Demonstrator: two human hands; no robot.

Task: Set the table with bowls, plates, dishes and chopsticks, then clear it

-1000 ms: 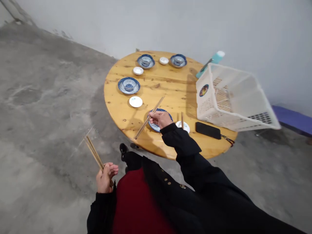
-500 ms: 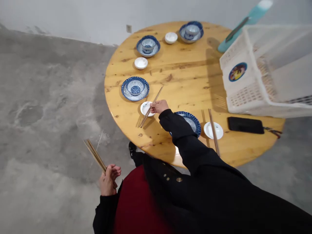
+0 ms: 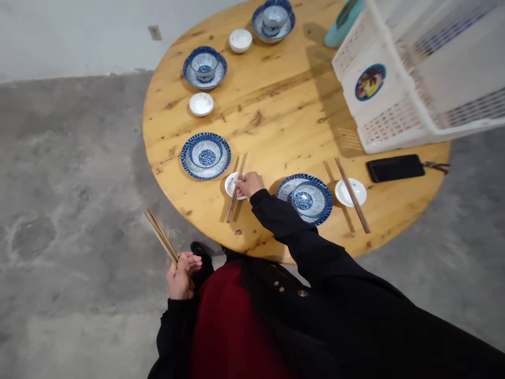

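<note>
My right hand [image 3: 248, 184] is closed on a pair of wooden chopsticks [image 3: 235, 188], which lie across a small white dish [image 3: 230, 186] on the round wooden table [image 3: 276, 116]. To its left stands a blue patterned plate with a bowl [image 3: 205, 156], and to its right another [image 3: 304, 199]. My left hand [image 3: 180, 273] hangs beside my body off the table, shut on a bundle of chopsticks [image 3: 161, 236] pointing up and left.
A second pair of chopsticks [image 3: 352, 196] rests on a white dish [image 3: 350, 191]. A black phone [image 3: 395, 168] lies near the edge. A white plastic basket [image 3: 418, 73] fills the right side. Two more plate-and-bowl sets [image 3: 204, 67] and small dishes [image 3: 201, 104] stand farther back.
My right hand moved the pair of chopsticks left from the near plate and lowered them onto the small white dish. The view tilted down over the table. My left hand barely moved.
</note>
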